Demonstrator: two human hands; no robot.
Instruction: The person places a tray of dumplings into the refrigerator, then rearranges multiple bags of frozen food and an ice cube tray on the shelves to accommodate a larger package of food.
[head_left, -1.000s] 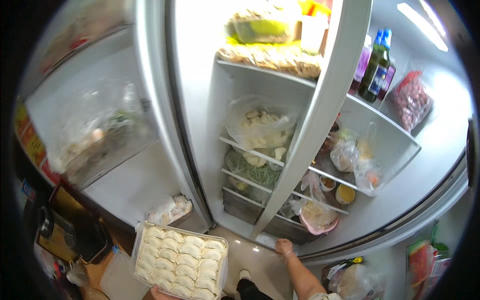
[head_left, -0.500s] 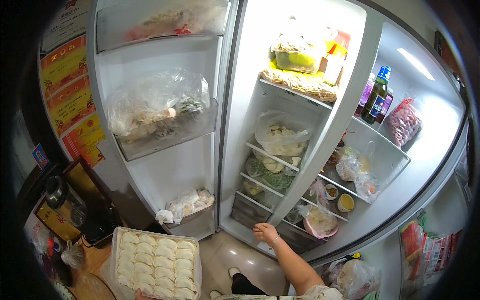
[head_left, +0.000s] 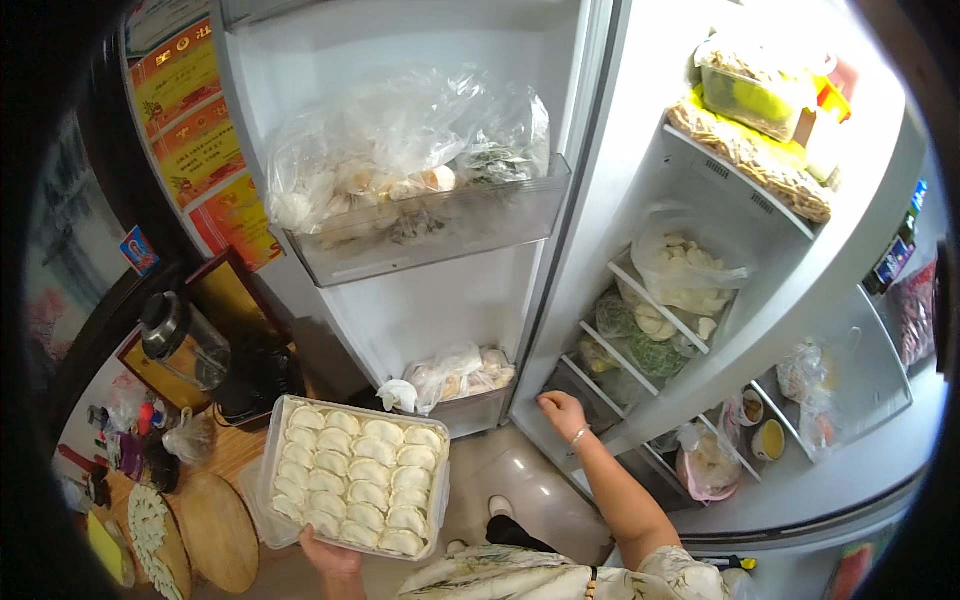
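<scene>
A clear plastic container (head_left: 432, 535) full of rows of pale, uncooked dumplings (head_left: 368, 470) is held at its near edge by my left hand (head_left: 328, 555), thumb over the rim. Another clear plastic edge shows under its left side. Out to the right, my right hand (head_left: 563, 412) is closed, fingers curled in, with nothing visible in it. That hand is nearest the lower drawers (head_left: 588, 392) of the open fridge compartment; whether it touches them I cannot tell.
The open left fridge door (head_left: 440, 310) carries bins of bagged food (head_left: 400, 170). Shelves hold bagged food (head_left: 685, 275) and a plastic box (head_left: 750, 95). To the left, a blender (head_left: 185, 345) and wooden boards (head_left: 217, 535) occupy a wooden table.
My view has turned left and closer to the door, so the fridge sits further right. More of my left hand shows on the container. My right hand stays curled near the drawers.
</scene>
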